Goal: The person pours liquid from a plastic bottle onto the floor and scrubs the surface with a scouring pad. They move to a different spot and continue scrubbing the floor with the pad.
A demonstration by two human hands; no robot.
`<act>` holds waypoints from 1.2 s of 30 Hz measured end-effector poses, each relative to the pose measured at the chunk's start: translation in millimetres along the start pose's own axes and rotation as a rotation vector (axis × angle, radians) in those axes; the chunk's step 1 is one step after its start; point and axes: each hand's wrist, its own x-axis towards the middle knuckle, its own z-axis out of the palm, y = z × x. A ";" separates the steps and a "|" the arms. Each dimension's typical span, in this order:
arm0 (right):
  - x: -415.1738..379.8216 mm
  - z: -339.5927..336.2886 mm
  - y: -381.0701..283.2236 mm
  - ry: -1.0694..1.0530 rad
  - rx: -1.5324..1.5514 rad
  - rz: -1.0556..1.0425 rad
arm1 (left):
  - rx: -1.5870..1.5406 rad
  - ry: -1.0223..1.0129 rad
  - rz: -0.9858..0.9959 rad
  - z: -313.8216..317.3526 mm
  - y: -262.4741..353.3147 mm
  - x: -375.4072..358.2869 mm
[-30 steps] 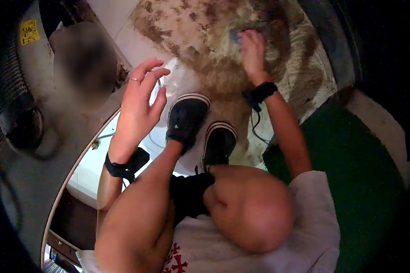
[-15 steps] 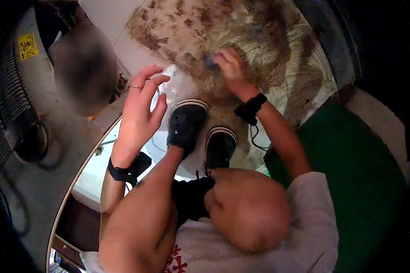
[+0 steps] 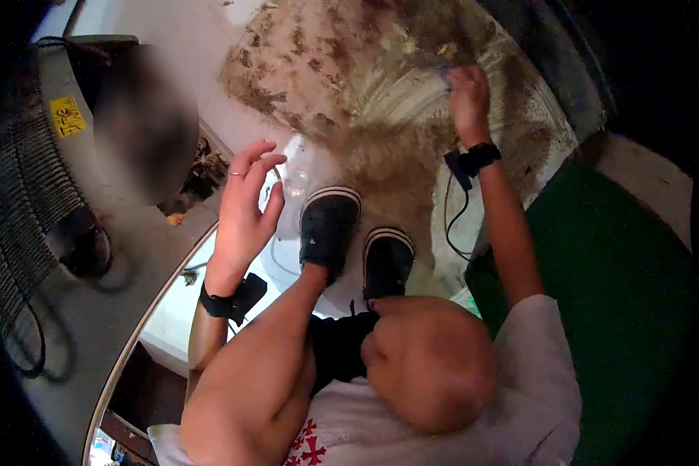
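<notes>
My right hand is over a large panel or floor area smeared with brown dirt and pale curved wipe streaks. Its fingers are bent together around a small dark thing, blurred and mostly hidden, which I cannot name. My left hand is raised by my left knee, fingers curved and apart, holding nothing; a ring is on one finger. Below and beside it lies a glossy, mirror-like white surface with a thin rim. My dark clogs stand between my hands, near the dirt's lower edge.
A green mat lies at the right. At the left are a black woven mesh, a yellow label with writing, a dark shoe-like thing and a blurred-out oval. Black straps with a dangling cord circle my wrists.
My right hand has swept right and slightly up across the dirty surface. My left hand keeps its pose. The whole view has shifted a little.
</notes>
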 end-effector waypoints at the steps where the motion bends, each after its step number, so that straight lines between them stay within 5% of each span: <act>1: -3.1 -4.4 -7.2 0.033 -0.022 -0.083 | 0.006 -0.005 0.002 0.3 -0.9 3.0; 4: -39.0 15.4 28.7 0.135 -0.515 -0.460 | -0.008 -0.027 -0.002 2.5 2.0 9.8; 5: -62.7 13.8 23.7 -0.106 -0.743 -0.385 | -0.009 -0.028 0.016 3.7 3.8 13.1; 7: -52.9 8.7 27.2 -0.116 -0.790 -0.686 | -0.006 -0.044 0.046 7.4 6.6 20.9; 9: -29.5 -5.5 15.3 -0.150 -0.552 -0.075 | 0.004 -0.049 0.077 12.7 8.0 26.5; 15: -23.3 -10.8 26.5 0.218 -0.462 -0.412 | 0.002 -0.088 0.068 21.6 10.3 36.0; 17: -53.1 -15.8 41.3 -0.079 -0.892 -0.680 | -0.006 -0.088 0.079 28.5 10.5 41.1; 20: -74.4 -27.9 9.0 -0.163 -0.995 -0.720 | 0.003 -0.104 0.088 30.0 16.3 46.9; 21: -74.7 -33.7 30.6 -0.159 -0.753 -0.443 | -0.004 -0.084 0.093 29.3 18.8 47.8; 24: -55.3 -68.3 7.4 0.131 -0.962 -0.461 | -0.014 -0.056 0.091 27.6 16.8 48.3; 26: -5.3 -114.0 71.2 0.143 -0.471 -0.005 | -0.008 -0.051 0.075 23.7 11.7 47.9; 31: 53.8 -49.2 23.4 0.207 -0.511 -0.438 | -0.040 -0.064 0.000 15.8 1.9 41.8; 33: 48.0 -9.8 -1.7 0.281 -0.909 -0.744 | -0.048 -0.052 -0.015 16.7 -2.3 40.4; 36: 23.8 -27.9 -14.3 -0.033 -0.857 -0.626 | -0.077 -0.047 0.001 15.0 -8.0 43.6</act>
